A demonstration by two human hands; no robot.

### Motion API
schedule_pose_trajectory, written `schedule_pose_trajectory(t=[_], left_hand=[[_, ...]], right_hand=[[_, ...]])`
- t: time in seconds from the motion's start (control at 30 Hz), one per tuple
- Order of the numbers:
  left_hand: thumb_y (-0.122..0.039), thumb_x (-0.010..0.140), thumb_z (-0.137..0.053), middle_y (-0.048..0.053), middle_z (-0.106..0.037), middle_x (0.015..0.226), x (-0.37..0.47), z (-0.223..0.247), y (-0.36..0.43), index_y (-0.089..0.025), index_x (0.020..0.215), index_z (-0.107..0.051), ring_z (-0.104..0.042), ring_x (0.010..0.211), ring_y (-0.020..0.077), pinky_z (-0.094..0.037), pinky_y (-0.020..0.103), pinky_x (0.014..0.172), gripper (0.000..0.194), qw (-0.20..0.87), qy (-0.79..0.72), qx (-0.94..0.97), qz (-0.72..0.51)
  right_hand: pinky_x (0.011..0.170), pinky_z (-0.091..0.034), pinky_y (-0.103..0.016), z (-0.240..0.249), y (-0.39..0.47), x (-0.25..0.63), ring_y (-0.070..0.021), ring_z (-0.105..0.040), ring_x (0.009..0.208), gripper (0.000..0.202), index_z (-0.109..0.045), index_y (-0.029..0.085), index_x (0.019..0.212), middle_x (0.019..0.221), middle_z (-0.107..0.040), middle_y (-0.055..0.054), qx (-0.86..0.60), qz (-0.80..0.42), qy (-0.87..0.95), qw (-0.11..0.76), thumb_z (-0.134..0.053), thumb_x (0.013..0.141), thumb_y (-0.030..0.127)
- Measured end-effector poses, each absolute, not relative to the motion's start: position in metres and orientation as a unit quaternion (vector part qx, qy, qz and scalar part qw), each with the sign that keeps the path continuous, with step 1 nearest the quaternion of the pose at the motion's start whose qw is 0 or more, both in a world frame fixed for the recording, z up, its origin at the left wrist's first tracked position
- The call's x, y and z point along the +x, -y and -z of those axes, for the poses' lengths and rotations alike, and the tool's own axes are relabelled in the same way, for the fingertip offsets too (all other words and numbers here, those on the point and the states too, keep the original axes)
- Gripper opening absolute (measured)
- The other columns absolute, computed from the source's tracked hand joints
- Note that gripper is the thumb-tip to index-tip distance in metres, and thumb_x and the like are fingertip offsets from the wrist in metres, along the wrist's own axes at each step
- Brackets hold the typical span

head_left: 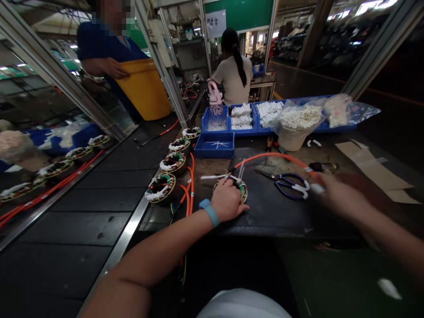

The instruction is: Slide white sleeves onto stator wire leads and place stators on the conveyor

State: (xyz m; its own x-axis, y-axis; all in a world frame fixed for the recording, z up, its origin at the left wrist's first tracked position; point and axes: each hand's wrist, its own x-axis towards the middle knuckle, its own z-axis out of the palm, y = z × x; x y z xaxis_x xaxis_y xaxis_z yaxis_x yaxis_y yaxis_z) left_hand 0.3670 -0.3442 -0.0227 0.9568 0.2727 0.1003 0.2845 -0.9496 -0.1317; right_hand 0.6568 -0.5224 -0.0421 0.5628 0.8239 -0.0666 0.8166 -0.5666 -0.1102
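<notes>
My left hand (227, 199), with a blue band at the wrist, rests over a round wound coil part (244, 191) on the dark bench, its fingers bent on the near side of the ring. White sleeves and thin wires stick out of that part. An orange cable (271, 154) arches from it to the right. At the cable's right end is my right hand (326, 190), smeared by motion, so its fingers and any hold are unclear. Blue-handled scissors (291, 185) lie between the hands.
Several similar coil parts (160, 188) line the bench's left side beside a conveyor (99, 225). Behind are a shallow blue tray (214, 145), blue bins of white tubes (241, 117) and a bagged tub (293, 137). Cardboard (374, 170) lies right. A person holds a yellow bucket (147, 88); another sits ahead.
</notes>
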Motion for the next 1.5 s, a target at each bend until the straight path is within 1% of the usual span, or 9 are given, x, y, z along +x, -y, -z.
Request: schedule_pose_trajectory(t=[0.1, 0.2, 0.33, 0.43, 0.57, 0.83, 1.07, 1.3, 1.5], left_hand=[[-0.068, 0.074, -0.049, 0.011, -0.065, 0.081, 0.368, 0.013, 0.343, -0.014, 0.082, -0.066, -0.055, 0.088, 0.0272, -0.036, 0.041, 0.084, 0.058, 0.046, 0.145, -0.988, 0.006], [-0.064, 0.064, -0.065, 0.008, -0.064, 0.096, 0.351, 0.006, 0.329, -0.017, 0.102, -0.061, -0.054, 0.096, 0.0256, -0.033, 0.041, 0.094, 0.060, 0.007, 0.102, -0.995, -0.006], [-0.042, 0.071, -0.069, 0.004, -0.063, 0.085, 0.328, 0.016, 0.322, -0.018, 0.084, -0.062, -0.056, 0.090, 0.0203, -0.029, 0.039, 0.100, 0.028, -0.013, 0.104, -0.994, -0.013], [-0.042, 0.077, -0.063, 0.004, -0.063, 0.080, 0.322, 0.025, 0.325, -0.018, 0.080, -0.061, -0.056, 0.085, 0.0199, -0.032, 0.040, 0.099, 0.025, -0.009, 0.113, -0.994, -0.002], [-0.046, 0.072, -0.067, 0.007, -0.063, 0.097, 0.322, 0.024, 0.326, -0.017, 0.106, -0.057, -0.054, 0.099, 0.0240, -0.030, 0.043, 0.102, 0.046, -0.021, 0.136, -0.990, 0.021], [-0.039, 0.069, -0.071, 0.008, -0.062, 0.095, 0.328, 0.012, 0.318, -0.015, 0.094, -0.058, -0.056, 0.094, 0.0235, -0.038, 0.039, 0.092, 0.036, -0.046, 0.125, -0.991, -0.020], [-0.036, 0.064, -0.075, 0.005, -0.064, 0.086, 0.338, 0.013, 0.316, -0.017, 0.083, -0.058, -0.058, 0.086, 0.0234, -0.041, 0.037, 0.084, 0.032, -0.032, 0.126, -0.990, -0.056], [-0.029, 0.072, -0.068, 0.007, -0.062, 0.093, 0.332, 0.013, 0.324, -0.016, 0.087, -0.056, -0.056, 0.092, 0.0236, -0.037, 0.039, 0.089, 0.023, -0.029, 0.115, -0.992, -0.045], [-0.040, 0.073, -0.067, 0.006, -0.065, 0.100, 0.340, 0.000, 0.314, -0.019, 0.105, -0.058, -0.057, 0.096, 0.0225, -0.037, 0.037, 0.092, 0.040, -0.127, 0.107, -0.984, -0.069]], right_hand=[[0.062, -0.040, -0.030, 0.044, 0.469, 0.598, -0.0260, -0.064, 0.080, 0.041, -0.041, 0.018, 0.129, 0.095, -0.066, -0.014, -0.832, -0.107, 0.544, 0.007, -0.040, 0.091, 0.032], [0.064, -0.043, -0.035, 0.045, 0.441, 0.578, -0.0274, -0.064, 0.074, 0.041, -0.041, 0.014, 0.129, 0.085, -0.066, -0.015, -0.816, -0.072, 0.573, -0.021, -0.038, 0.091, 0.028], [0.079, -0.043, -0.046, 0.051, 0.432, 0.566, -0.0330, -0.060, 0.095, 0.040, -0.051, 0.012, 0.122, 0.104, -0.061, -0.020, -0.743, 0.003, 0.669, 0.034, -0.050, 0.082, 0.018], [0.100, -0.033, -0.047, 0.063, 0.431, 0.542, -0.0317, -0.038, 0.125, 0.074, -0.037, 0.018, 0.136, 0.138, -0.039, -0.017, -0.612, -0.029, 0.773, 0.165, -0.067, 0.069, 0.025], [0.106, -0.028, -0.043, 0.084, 0.427, 0.512, -0.0279, -0.024, 0.134, 0.100, -0.016, 0.019, 0.145, 0.149, -0.018, -0.015, -0.598, -0.106, 0.758, 0.240, -0.073, 0.063, 0.026], [0.106, -0.028, -0.043, 0.095, 0.416, 0.507, -0.0283, -0.023, 0.134, 0.098, -0.015, 0.019, 0.145, 0.150, -0.012, -0.014, -0.605, -0.102, 0.741, 0.273, -0.072, 0.065, 0.027], [0.103, -0.026, -0.049, 0.087, 0.399, 0.514, -0.0323, -0.026, 0.132, 0.082, -0.037, 0.017, 0.135, 0.149, -0.016, -0.017, -0.553, -0.101, 0.789, 0.249, -0.072, 0.062, 0.030], [0.101, -0.032, -0.045, 0.093, 0.404, 0.506, -0.0302, -0.030, 0.131, 0.064, -0.048, 0.019, 0.124, 0.149, -0.017, -0.013, -0.567, -0.099, 0.764, 0.293, -0.069, 0.065, 0.029], [0.103, -0.031, -0.045, 0.104, 0.400, 0.508, -0.0308, -0.028, 0.132, 0.069, -0.049, 0.018, 0.122, 0.147, -0.019, -0.015, -0.535, -0.126, 0.758, 0.350, -0.074, 0.062, 0.041]])
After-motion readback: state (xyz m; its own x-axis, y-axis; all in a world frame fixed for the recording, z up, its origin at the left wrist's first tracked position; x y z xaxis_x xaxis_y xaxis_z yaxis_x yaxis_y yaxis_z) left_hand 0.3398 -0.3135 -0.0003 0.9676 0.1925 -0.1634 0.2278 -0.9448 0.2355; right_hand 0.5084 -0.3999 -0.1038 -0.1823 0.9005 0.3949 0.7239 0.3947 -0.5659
